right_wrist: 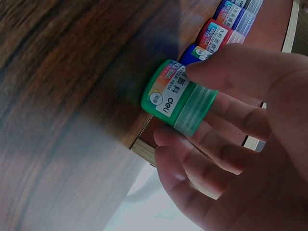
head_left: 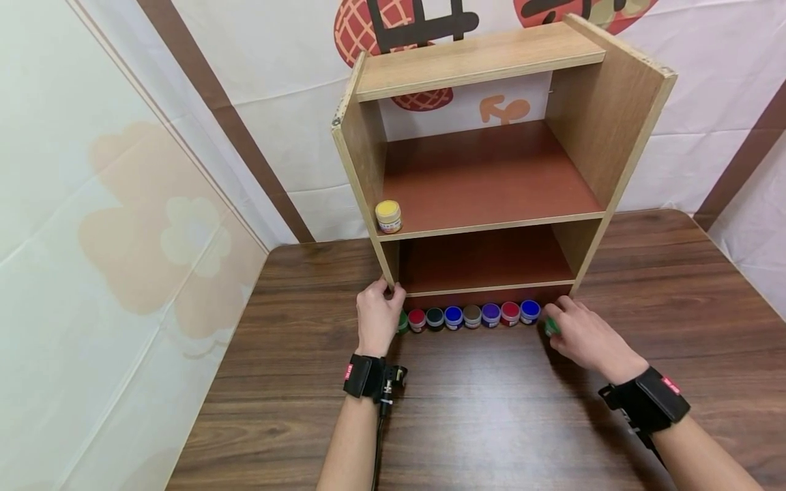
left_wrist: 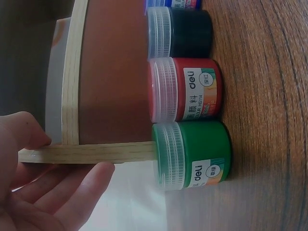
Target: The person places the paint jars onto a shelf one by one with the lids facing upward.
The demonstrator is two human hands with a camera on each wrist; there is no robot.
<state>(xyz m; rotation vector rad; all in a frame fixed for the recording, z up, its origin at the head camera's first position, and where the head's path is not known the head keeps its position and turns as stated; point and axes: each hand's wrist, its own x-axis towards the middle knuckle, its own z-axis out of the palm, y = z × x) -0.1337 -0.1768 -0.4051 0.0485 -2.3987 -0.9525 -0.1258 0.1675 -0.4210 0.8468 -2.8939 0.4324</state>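
Before a patterned backdrop (head_left: 264,68), a wood-grained surface (head_left: 479,409) supports a wooden shelf unit (head_left: 485,177). At the right end of a row of paint jars (head_left: 472,316), the right hand (head_left: 580,331) pinches a green jar (right_wrist: 166,91), thumb (right_wrist: 231,67) against its side; it looks light, stiff and smooth, probably best held round the ribbed lid (right_wrist: 197,110). The left hand (head_left: 377,317) grips the unit's left panel (left_wrist: 110,153), the right forearm (head_left: 700,450) slanting in from near right.

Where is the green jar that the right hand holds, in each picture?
Head: the green jar is right of centre, partly hidden by the right hand.
Left wrist: not in it; the green one there is another jar.
Right wrist: near the middle, gripped by that hand.
Shared landmark: the wooden shelf.
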